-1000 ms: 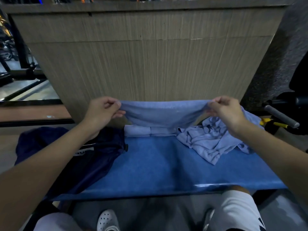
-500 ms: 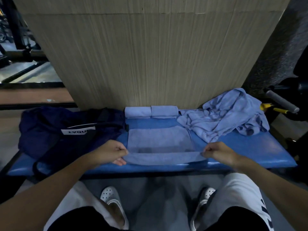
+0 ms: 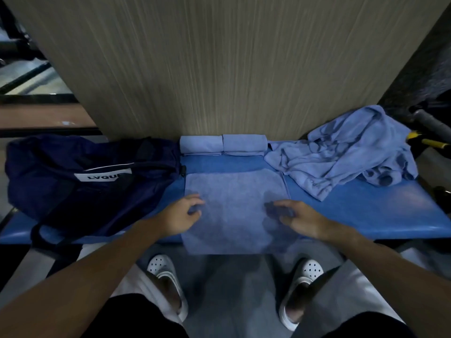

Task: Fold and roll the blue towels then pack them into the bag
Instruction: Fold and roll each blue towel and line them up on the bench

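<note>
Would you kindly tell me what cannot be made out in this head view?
All in the head view:
- bag: the end of its label is covered by dark fabric, and its contents are hidden inside.
- crumpled towel pile: folds hide how many towels there are.
- right hand: fingertips motion-blurred on the flat towel.
- grey handle: cut off by the right edge.

blue bench [image 3: 366,211] | wood-grain panel [image 3: 219,69] behind | white clogs [image 3: 162,267] on floor below | yellow handle [image 3: 434,143] far R
</note>
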